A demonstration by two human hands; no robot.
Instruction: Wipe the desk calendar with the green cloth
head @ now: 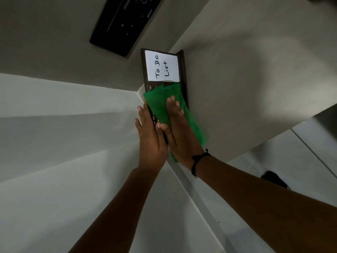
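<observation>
The view is rotated. A dark brown desk calendar [183,70] stands on a grey desk surface [246,79]; a white "To Do List" note [162,65] is on its face, with month labels such as DEC and JUN below it. The green cloth [160,101] lies over the lower half of the face. My right hand [179,130] presses flat on the cloth, fingers spread, a black cord around the wrist. My left hand [148,137] rests flat against the calendar's edge beside the cloth, steadying it. The calendar's lower part is hidden by cloth and hands.
A black flat device [120,24] hangs on the wall beyond the calendar. White wall panels [63,125] meet in a corner on the left. A pale floor with a dark object [273,178] shows at the right past the desk edge.
</observation>
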